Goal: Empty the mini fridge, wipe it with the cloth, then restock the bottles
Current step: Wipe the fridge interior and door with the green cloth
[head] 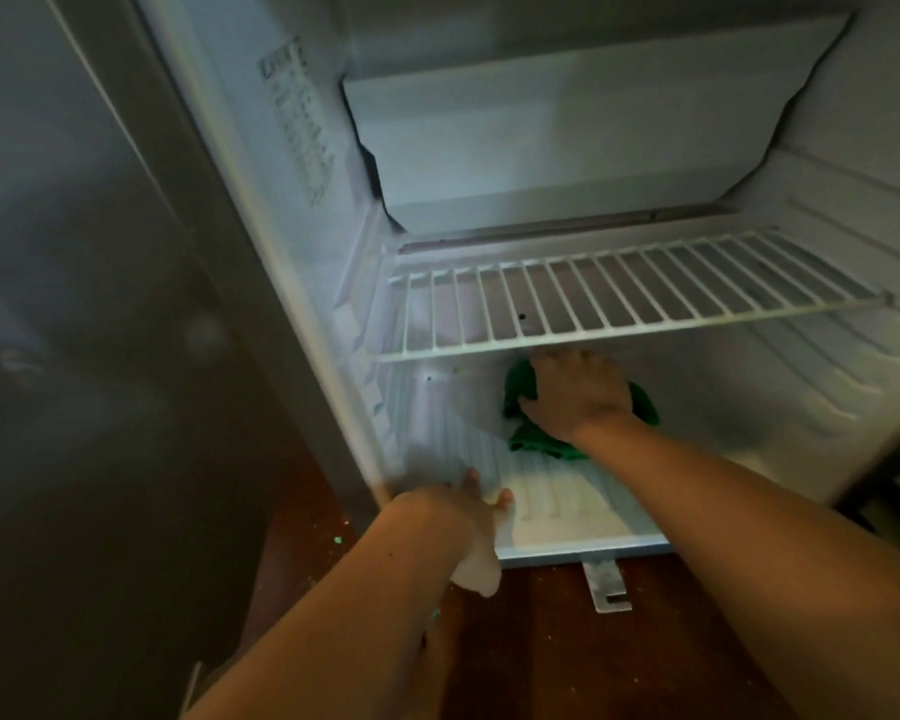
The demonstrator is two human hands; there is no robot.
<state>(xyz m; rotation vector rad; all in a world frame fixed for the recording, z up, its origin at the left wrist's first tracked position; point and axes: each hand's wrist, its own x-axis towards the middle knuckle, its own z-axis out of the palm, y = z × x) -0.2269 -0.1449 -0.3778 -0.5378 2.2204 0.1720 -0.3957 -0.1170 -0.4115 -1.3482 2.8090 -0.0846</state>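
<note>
The white mini fridge [302, 283] stands open, with no bottles inside. A green cloth [533, 441] lies on the ribbed fridge floor [552, 491], below the white wire shelf [619, 293]. My right hand [578, 392] presses flat on the cloth deep inside the lower compartment, fingers reaching toward the back wall. My left hand [463, 517] rests on the front left corner of the fridge floor, thumb and fingers gripping the edge. The cloth's middle is hidden under my right hand.
The freezer box [567, 148] hangs above the shelf. A dark cabinet side [100, 330] stands at the left. The dark wooden floor [567, 641] has small crumbs on it, and a metal hinge bracket [606, 587] sticks out under the fridge's front edge.
</note>
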